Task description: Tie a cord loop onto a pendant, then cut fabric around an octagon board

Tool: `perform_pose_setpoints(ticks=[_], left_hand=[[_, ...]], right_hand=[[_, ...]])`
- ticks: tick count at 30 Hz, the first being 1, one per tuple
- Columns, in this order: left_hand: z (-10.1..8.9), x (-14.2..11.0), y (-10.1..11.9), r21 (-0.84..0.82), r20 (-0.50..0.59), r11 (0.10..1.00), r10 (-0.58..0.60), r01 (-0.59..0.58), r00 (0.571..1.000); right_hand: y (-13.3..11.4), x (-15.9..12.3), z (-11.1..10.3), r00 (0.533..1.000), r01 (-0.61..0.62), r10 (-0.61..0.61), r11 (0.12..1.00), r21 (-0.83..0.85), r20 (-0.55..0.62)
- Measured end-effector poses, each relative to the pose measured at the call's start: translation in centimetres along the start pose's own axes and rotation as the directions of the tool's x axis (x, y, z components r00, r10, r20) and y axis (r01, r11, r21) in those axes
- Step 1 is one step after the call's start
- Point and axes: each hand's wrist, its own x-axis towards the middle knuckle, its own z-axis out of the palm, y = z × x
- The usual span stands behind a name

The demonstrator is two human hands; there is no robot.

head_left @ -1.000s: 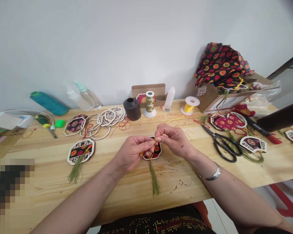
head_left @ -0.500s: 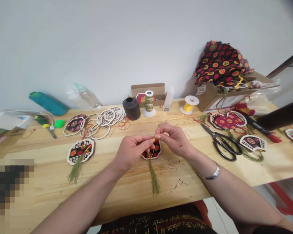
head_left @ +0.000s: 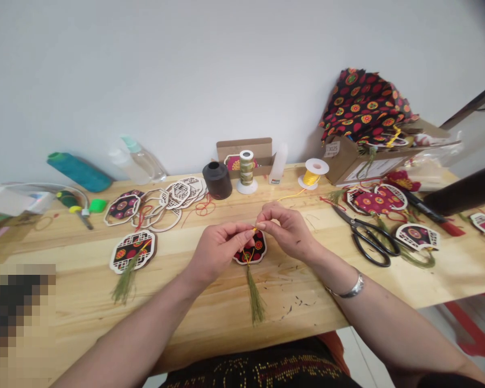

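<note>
Fingertips of my left hand (head_left: 223,245) and my right hand (head_left: 285,229) meet over a patterned pendant (head_left: 255,252) with a white frame that lies on the table. Both hands are closed in a pinch on a thin yellow cord (head_left: 248,251); its knot or loop is mostly covered by the fingers. From the pendant's lower edge an olive-green tassel (head_left: 255,302) trails toward me. A yellow strand (head_left: 293,195) runs from behind my right hand to a spool of yellow cord (head_left: 312,177).
To the right lie black-handled scissors (head_left: 372,240) and more pendants. A finished-looking tasselled pendant (head_left: 132,250) rests at left, near white wooden frames (head_left: 184,194). Behind stand a black thread cone (head_left: 217,180), a gold spool (head_left: 246,170) and a cardboard box (head_left: 355,161) with patterned fabric.
Hardly anything differs. Both hands keep their pinch over the pendant, with only a slight shift of the fingers and of the view.
</note>
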Motion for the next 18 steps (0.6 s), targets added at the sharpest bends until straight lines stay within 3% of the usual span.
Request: perform_pose_setpoints(ticks=[7, 12, 15, 18], left_hand=[[0.0, 0.0, -0.1, 0.009, -0.01, 0.999, 0.051, -0.051, 0.999], [0.0, -0.3, -0.6, 0.173, -0.053, 0.96, 0.233, -0.221, 0.971], [0.0, -0.5, -1.0, 0.375, -0.043, 0.84, 0.438, -0.392, 0.898], [0.0, -0.5, -1.2, 0.545, 0.021, 0.646, 0.627, -0.535, 0.778]], right_hand=[[0.2, -0.1, 0.2, 1.0, -0.002, 0.002, 1.0, -0.003, -0.006], [0.0, -0.1, 0.3, 1.0, -0.02, 0.02, 1.0, -0.023, -0.003], [0.0, -0.1, 0.3, 0.999, -0.033, 0.033, 0.999, -0.028, -0.005], [0.0, -0.2, 0.3, 0.999, -0.051, 0.05, 0.999, -0.017, -0.013]])
